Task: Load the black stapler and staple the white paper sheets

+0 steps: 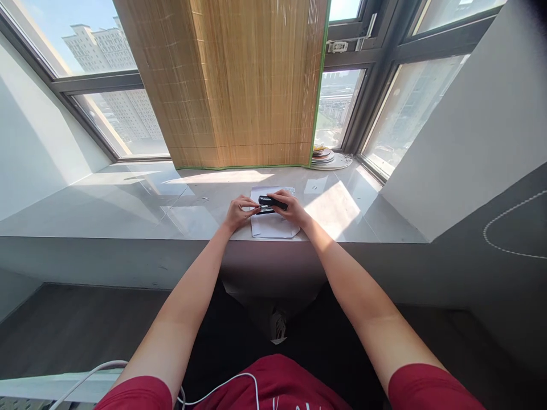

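A black stapler [267, 201] is held over white paper [276, 226] on the window sill. My right hand [291, 207] is wrapped round its right end. At the other end, my left hand [241, 211] is pinched, its thumb and fingertips at the stapler's left tip; anything between them is too small to make out. A shiny metal part shows between the stapler's dark upper and lower parts. The paper lies flat beneath both hands, near the sill's front edge.
The pale, glossy sill [200, 219] has its front edge just below the paper. A bamboo blind [252, 85] hangs behind it. Stacked plates [323, 157] stand at the back right by the window. A white cable [226, 382] crosses my lap.
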`<state>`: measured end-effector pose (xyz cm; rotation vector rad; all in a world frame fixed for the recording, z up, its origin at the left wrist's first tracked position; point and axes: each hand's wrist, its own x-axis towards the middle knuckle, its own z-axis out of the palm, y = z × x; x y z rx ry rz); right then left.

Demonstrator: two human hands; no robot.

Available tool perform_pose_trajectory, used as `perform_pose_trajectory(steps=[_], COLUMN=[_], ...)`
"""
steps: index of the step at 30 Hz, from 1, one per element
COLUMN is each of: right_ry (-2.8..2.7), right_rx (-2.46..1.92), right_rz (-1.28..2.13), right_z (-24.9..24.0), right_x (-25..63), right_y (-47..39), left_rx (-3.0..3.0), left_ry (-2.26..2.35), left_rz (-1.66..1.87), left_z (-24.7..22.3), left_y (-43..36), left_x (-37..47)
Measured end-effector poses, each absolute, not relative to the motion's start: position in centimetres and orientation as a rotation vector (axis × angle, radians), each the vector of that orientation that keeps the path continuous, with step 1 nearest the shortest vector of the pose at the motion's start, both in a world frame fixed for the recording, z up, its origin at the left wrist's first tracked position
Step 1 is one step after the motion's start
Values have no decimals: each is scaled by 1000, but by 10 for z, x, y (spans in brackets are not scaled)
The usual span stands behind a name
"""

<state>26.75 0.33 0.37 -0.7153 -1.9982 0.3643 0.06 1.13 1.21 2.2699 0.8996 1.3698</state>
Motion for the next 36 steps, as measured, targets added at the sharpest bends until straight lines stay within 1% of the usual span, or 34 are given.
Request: perform_pose_trajectory(steps=[5,8,13,18,21,24,28,32,36], right_ry=[-1944,-1783,-1544,-1627,-1643,-1688,-1752,-1755,-1770], right_rx=[-795,-888,-1056,-1110,-1146,-1139,-1135,-1155,-1157], right_rz=[319,268,200,196,234,253,221,215,211], right_z=[3,7,8,-6,-12,-14,-11,-8,-5], right_x=[265,267,301,370,393,393,382,381,382], right_y=[2,-4,-17,-37,-45,-47,-47,-50,-53], left_rx=[2432,2517,2595,2615,2678,2766,2790,2778,2781], left_ry=[931,1012,1091,1101,1143,1057,804,847,897], left_rz=[1168,1051,829,819,803,726,508,242,149], left_z=[11,12,13,14,15,16,21,37,44], left_y=[11,9,6,7,1,-16,-42,-52,-50], left_x=[4,4,4,6,15,35,65,76,81])
